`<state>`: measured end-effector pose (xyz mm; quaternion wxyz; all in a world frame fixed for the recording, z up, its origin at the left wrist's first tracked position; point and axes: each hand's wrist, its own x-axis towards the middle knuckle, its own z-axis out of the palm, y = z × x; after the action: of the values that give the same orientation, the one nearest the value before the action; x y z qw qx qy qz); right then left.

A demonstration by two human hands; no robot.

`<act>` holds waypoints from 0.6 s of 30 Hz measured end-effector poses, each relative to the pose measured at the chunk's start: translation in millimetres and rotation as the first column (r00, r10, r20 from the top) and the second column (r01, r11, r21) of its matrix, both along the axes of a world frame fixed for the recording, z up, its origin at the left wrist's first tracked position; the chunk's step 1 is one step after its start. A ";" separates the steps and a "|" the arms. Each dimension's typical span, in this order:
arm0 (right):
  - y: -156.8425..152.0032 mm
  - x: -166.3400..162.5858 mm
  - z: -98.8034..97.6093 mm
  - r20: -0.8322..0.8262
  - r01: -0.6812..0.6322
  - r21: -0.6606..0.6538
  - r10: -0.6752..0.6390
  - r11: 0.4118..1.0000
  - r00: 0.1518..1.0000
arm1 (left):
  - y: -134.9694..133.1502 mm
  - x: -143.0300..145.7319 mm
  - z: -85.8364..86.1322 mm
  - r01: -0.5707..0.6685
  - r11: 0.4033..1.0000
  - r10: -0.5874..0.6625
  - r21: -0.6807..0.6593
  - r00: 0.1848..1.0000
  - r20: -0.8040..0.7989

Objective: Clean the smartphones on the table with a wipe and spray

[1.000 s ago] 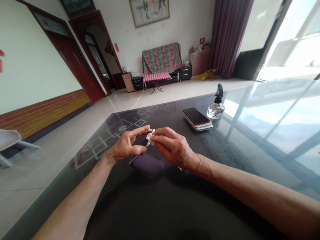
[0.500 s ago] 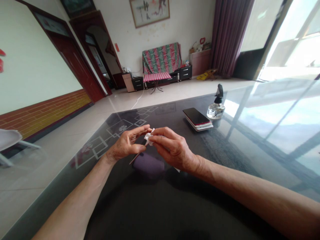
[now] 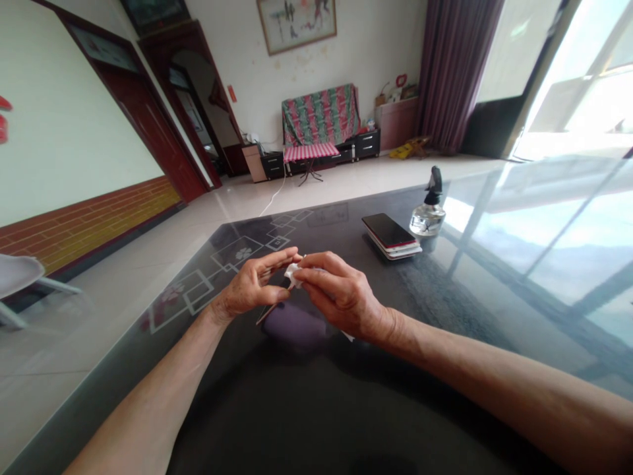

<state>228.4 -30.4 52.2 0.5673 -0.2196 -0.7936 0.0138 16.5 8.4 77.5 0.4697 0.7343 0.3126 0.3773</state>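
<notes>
Over the glossy black table (image 3: 420, 284), the left hand (image 3: 250, 285) clasps a thin dark slab (image 3: 268, 313) while the right hand (image 3: 346, 290) pinches crumpled white tissue (image 3: 291, 272), seemingly wiping; another stroke calls for steady support.

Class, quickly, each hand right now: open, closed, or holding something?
Left hand: holding a thin, flat object.
Right hand: closed on a crumpled white wad.

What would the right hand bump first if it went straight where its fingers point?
Probably the thin flat thing the left hand holds, just past the white tissue the right hand pinches; depth there is unclear.
</notes>
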 end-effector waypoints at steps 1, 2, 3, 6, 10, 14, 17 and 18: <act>-1.4 -1.0 0.8 0.003 -0.015 0.007 0.015 1.000 1.000 | -0.1 -0.1 0.0 -0.001 1.000 0.001 -0.001 1.000 0.004; -0.8 -1.2 1.0 0.003 -0.024 0.012 0.024 1.000 1.000 | -0.1 0.1 -0.4 0.000 1.000 0.000 -0.002 1.000 0.005; 1.6 -0.5 0.5 -0.003 -0.021 0.012 0.021 1.000 1.000 | -0.1 0.6 -1.0 0.004 1.000 -0.004 -0.002 1.000 0.006; 15.7 5.8 -3.0 -0.045 0.033 -0.020 -0.033 0.999 0.998 | 0.2 3.2 -3.3 0.040 0.999 -0.040 -0.004 0.999 0.019; 32.4 15.4 -7.6 -0.088 0.120 -0.077 -0.127 0.990 0.988 | 0.7 6.0 -3.5 0.076 0.997 -0.076 -0.004 0.996 0.037; 27.9 12.7 -6.5 -0.112 0.120 -0.096 -0.130 0.988 0.985 | 1.2 5.0 -2.6 0.063 0.998 -0.062 -0.009 0.997 0.044; 12.9 3.0 -2.0 -0.118 0.053 -0.079 -0.063 0.995 0.991 | 1.5 2.4 -3.4 0.041 0.999 -0.040 -0.030 0.998 0.041; 7.9 -0.1 -0.3 -0.117 0.032 -0.065 -0.040 0.997 0.992 | 1.6 1.4 -3.8 0.034 0.999 -0.032 -0.038 0.999 0.039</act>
<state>228.3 -22.5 51.9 0.6062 -0.2503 -0.7538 0.0414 17.9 10.0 73.7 0.4961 0.7227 0.2986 0.3775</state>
